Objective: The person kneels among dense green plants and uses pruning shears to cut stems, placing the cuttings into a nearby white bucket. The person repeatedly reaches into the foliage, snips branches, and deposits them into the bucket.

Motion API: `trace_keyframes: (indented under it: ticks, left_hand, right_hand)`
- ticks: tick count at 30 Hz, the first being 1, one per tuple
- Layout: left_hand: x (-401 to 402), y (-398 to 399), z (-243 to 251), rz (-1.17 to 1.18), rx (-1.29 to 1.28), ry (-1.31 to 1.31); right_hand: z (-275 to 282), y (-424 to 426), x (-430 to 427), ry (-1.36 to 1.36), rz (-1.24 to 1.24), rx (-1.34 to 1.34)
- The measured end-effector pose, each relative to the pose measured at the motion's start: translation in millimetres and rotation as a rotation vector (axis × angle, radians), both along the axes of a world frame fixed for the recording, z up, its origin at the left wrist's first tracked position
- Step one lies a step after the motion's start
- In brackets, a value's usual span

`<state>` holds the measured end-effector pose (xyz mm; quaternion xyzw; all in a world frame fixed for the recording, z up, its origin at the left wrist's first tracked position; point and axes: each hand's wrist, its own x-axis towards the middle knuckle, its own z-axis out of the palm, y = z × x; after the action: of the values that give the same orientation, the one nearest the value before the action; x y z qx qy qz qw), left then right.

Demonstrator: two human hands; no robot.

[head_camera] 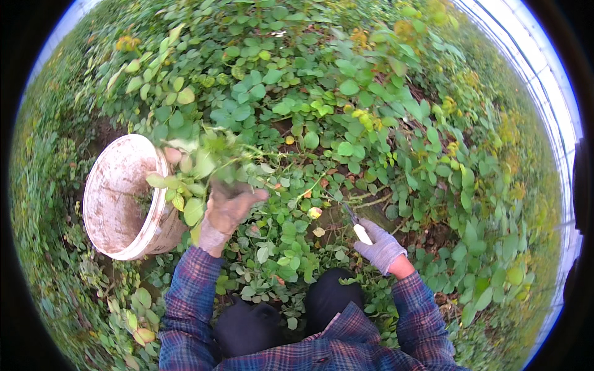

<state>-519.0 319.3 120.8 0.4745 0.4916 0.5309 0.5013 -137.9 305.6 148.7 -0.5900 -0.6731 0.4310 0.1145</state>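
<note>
My right hand (381, 246), in a pale glove, grips pruning shears (363, 234) with a white handle. Their dark blades point up and left over low rose-like foliage and bare stems. Motion blurs my gloved left hand (228, 208), whose thumb stretches to the right. Blurred leafy stems (204, 162) lie at and above its fingers; whether the fingers close on them cannot be made out. Left of that hand, a dirt-stained white plastic bucket (160, 222) leans on its side, mouth facing left, with leaves hanging across its rim. A pale yellow-pink flower bud (314, 213) shows between my hands.
Dense leafy bushes (260, 88) surround me on every side. A patch of brown soil (334, 222) with fallen leaves and thin woody stems (371, 200) lies ahead. My dark-clad knees (334, 297) are close below. Pale greenhouse sheeting (533, 55) curves along the right edge.
</note>
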Motion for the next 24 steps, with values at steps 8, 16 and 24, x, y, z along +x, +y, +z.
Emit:
trace_keyframes:
  ticks: [8, 16, 24]
  left_hand:
    - [151, 41, 90, -0.722, 0.273, 0.783]
    - [212, 55, 21, -0.767, 0.287, 1.409]
    - [230, 71, -11, -0.533, 0.06, 1.327]
  right_hand:
    - [27, -54, 30, -0.412, 0.418, -0.019]
    - [44, -91, 61, -0.158, 0.182, -0.156]
    - [-2, -63, 42, -0.484, -0.063, 0.193]
